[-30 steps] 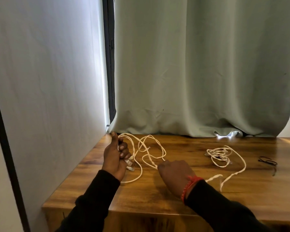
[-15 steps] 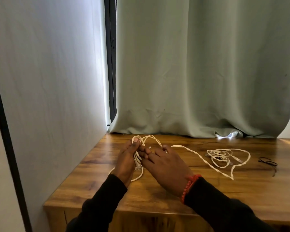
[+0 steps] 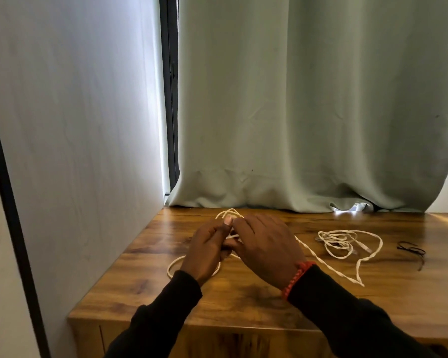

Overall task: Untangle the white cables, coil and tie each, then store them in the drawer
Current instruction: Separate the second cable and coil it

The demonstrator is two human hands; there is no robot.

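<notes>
A white braided cable (image 3: 329,267) runs across the wooden table (image 3: 256,301). My left hand (image 3: 207,251) grips a bunch of its loops, which stick out above my fingers near the back of the table. Pressed against the left one, my right hand (image 3: 267,249) pinches the same cable at the bunch; from there the cable trails right and down to a kink. A second white cable (image 3: 339,241) lies in a loose tangle to the right. One loop of the held cable (image 3: 173,264) rests on the table below my left wrist.
Thin black ties (image 3: 411,250) lie at the table's right. A white wall (image 3: 75,151) closes the left side and a pale green curtain (image 3: 308,112) hangs down to the table's back edge. The table's front panel (image 3: 88,334) shows below the near edge.
My right hand came up from the table to meet the left hand at the bunch. The loose cable was pulled left and straighter, and its loops were gathered into the left hand.
</notes>
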